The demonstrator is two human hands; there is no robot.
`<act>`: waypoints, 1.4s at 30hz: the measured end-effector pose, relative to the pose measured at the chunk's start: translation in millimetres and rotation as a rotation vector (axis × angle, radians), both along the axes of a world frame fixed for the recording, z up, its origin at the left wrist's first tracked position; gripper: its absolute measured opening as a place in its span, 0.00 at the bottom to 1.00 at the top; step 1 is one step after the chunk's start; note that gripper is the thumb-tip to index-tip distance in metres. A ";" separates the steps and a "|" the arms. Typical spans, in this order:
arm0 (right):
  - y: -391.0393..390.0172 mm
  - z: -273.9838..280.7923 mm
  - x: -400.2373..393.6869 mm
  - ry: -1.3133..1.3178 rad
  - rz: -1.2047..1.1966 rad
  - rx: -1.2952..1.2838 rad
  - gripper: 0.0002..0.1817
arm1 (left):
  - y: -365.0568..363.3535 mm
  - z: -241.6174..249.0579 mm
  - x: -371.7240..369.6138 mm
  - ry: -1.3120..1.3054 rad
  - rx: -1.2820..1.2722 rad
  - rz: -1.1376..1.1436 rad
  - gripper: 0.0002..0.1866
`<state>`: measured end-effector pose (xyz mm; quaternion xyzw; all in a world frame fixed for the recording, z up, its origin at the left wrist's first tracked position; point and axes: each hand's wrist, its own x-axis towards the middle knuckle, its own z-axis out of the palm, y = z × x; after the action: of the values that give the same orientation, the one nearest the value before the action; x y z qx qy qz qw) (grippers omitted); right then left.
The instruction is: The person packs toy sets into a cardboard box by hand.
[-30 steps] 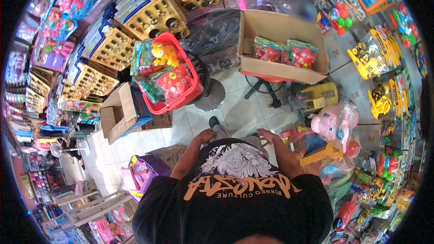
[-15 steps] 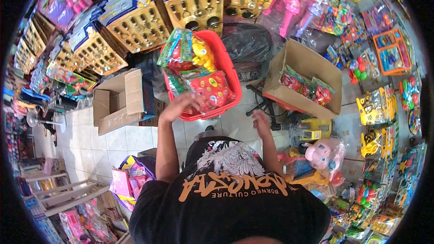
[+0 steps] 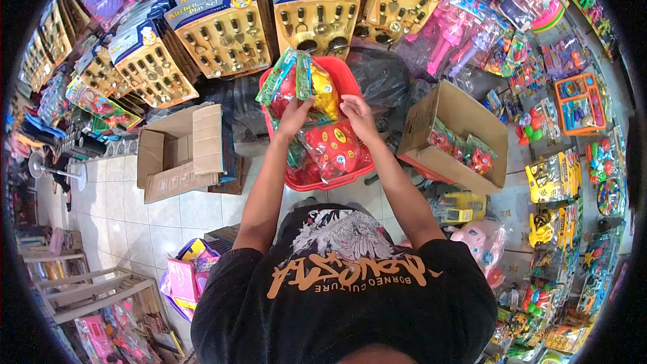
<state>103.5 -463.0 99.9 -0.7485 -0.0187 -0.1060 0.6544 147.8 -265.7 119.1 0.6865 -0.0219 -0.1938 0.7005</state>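
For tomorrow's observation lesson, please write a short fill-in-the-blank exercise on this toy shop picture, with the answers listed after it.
1. Both hands reach into a basket whose colour is ____.
2. The left hand and right hand touch bagged ____ inside it.
3. The open box left of the basket is made of ____.
4. The floor is covered in white ____.

Answers: red; toys; cardboard; tiles

both arms outstretched, hands (image 3: 327, 116) close together

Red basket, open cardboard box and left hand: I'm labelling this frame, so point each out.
red basket (image 3: 335, 181), head view, front rim.
open cardboard box (image 3: 176, 150), head view, inner flap.
left hand (image 3: 294, 118), head view, back of hand.
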 end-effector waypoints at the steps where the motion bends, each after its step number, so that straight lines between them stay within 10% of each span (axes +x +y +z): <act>1: 6.8 1.7 8.0 -0.008 0.005 -0.002 0.17 | -0.1 -5.9 5.0 -0.008 -0.002 0.005 0.28; 4: 16.8 -6.9 28.0 0.121 0.010 -0.144 0.27 | -9.2 -61.9 30.3 -0.143 0.125 0.027 0.23; 9: 22.8 -15.2 35.9 0.119 0.017 -0.156 0.27 | -13.5 -21.3 10.7 -0.175 0.245 0.097 0.23; 21: -22.3 41.4 30.4 -0.178 -0.117 0.039 0.35 | 9.6 60.7 1.9 -0.165 -0.370 0.178 0.22; 30: -21.4 70.9 -8.9 -0.099 0.100 0.158 0.35 | 11.5 55.7 -2.3 -0.091 -0.727 -0.170 0.25; 42: -5.6 67.9 -34.0 0.375 0.092 -0.075 0.38 | 50.2 39.8 -43.9 -0.135 -0.441 0.265 0.19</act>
<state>69.5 -468.6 167.7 -0.7773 0.0653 0.0661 0.6222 103.9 -215.5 158.9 0.5255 -0.0203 -0.0446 0.8494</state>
